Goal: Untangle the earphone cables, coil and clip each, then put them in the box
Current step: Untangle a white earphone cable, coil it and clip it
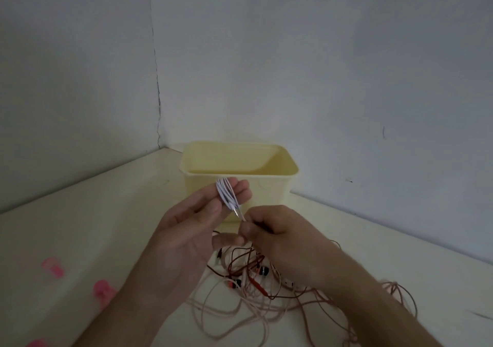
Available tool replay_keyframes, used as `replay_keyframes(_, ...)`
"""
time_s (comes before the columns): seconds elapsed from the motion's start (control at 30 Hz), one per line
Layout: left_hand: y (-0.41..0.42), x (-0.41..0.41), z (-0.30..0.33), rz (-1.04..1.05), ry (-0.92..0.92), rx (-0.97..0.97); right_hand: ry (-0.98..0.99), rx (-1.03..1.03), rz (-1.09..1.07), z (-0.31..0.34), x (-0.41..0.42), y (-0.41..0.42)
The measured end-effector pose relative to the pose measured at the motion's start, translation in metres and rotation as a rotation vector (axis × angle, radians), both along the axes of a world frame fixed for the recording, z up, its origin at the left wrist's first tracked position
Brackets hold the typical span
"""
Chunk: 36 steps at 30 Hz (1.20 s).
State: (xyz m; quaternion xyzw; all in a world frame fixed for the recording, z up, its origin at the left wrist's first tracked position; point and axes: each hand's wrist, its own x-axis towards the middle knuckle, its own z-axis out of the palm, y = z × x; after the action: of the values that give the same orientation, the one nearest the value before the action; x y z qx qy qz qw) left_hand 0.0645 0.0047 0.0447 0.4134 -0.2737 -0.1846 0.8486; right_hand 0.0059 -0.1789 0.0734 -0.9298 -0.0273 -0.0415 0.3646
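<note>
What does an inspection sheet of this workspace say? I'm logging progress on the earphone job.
Surface: pale table set in a wall corner.
Job's things: white cable coiled round left-hand fingers; yellow box open, behind the hands; pink clips at left.
Clutter: nothing seen.
Grippers: left hand holds the coil; right hand pinches its plug end.
Cables: red and pink cables tangled on the table under the hands.
Surroundings: bare walls, one cracked at the corner.
</note>
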Motion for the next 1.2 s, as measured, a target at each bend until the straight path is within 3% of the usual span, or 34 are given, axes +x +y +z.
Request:
replay_keyframes(0.1, -0.005, 0.002, -0.004, 0.246, -0.155, 0.24, -0.005, -0.061, 0.014, 0.005, -0.002, -0.001)
replay_keyframes(0.17, -0.009, 0.004, -0.011, 0.431, -0.382, 0.51, -0.02, -0.06, -0.001, 0.008, -0.004, -0.004)
replay_keyframes(0.23, -0.013, 0.003, -0.017, 0.451, -0.512, 0.663, -0.054, -0.029, -0.017, 0.013, -0.006, -0.007)
replay_keyframes(0.53, -0.004, -0.001, -0.011, -0.027, -0.038, 0.194, -0.23, 0.154, -0.088, 0.013, -0.006, -0.013)
replay_keyframes(0.63, 0.0, 0.001, -0.01, -0.109, -0.036, 0.051, -0.186, 0.121, -0.054, 0.005, -0.003, -0.009)
replay_keyframes(0.83, -0.001, 0.003, -0.008, -0.085, -0.031, -0.01, -0.118, 0.049, -0.065, -0.006, 0.002, 0.003)
replay_keyframes(0.93, -0.004, 0.003, -0.007, 0.007, -0.032, 0.025, -0.034, -0.017, -0.035, -0.009, 0.001, 0.006)
replay_keyframes(1.1, -0.013, 0.005, -0.015, 0.303, -0.256, 0.436, -0.062, -0.2, -0.007, -0.008, 0.0, 0.012)
replay_keyframes(1.2, -0.016, 0.004, -0.018, 0.326, -0.348, 0.53, -0.145, -0.293, 0.004, -0.004, -0.001, 0.013)
